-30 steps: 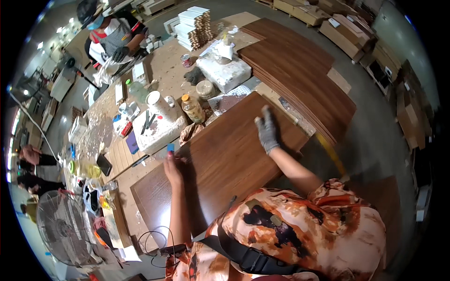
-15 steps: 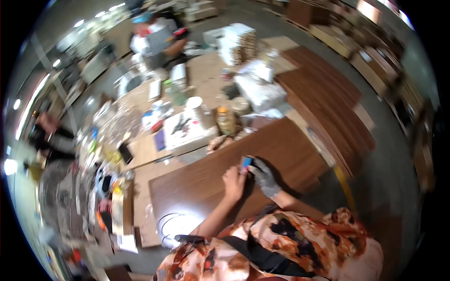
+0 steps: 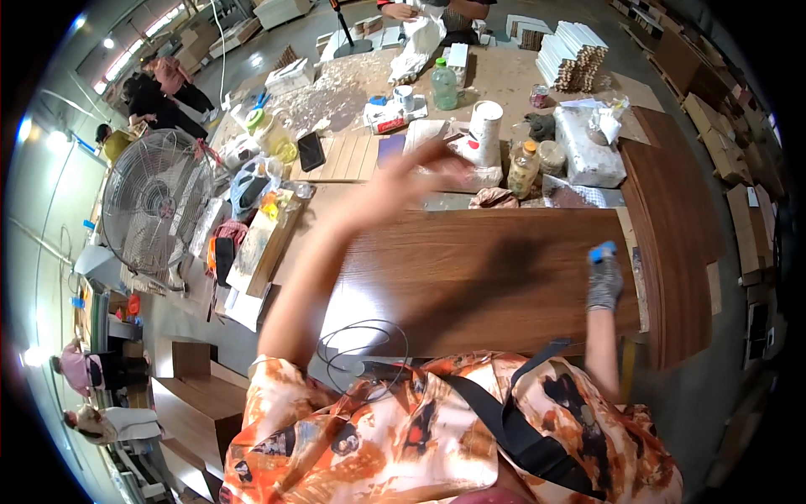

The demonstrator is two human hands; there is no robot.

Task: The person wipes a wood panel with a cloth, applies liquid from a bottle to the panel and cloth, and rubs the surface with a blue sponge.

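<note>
A wide brown wood-grain panel [image 3: 437,244] lies in front of me. My left hand [image 3: 411,181] is bare and raised above its far edge, blurred by motion. Its fingers look stretched out and apart toward the right, in front of a paint-stained white box [image 3: 487,175]; I see nothing held in them. In a grey glove, my right hand [image 3: 603,281] is at the panel's right end. Its fingers are closed on a small blue block [image 3: 602,251], whose exact kind I cannot make out.
Beyond the panel stand a white cup [image 3: 486,126], a yellow-capped jar [image 3: 523,168] and a green bottle [image 3: 443,84]. Stacked brown panels [image 3: 672,244] are at the right. A phone [image 3: 311,151] and a large fan [image 3: 159,202] are at the left. A co-worker's hand [image 3: 401,12] shows at the far side.
My hands were together over the panel at the blue block. Now they are apart: the left has gone up and left, the right has carried the block to the panel's right end.
</note>
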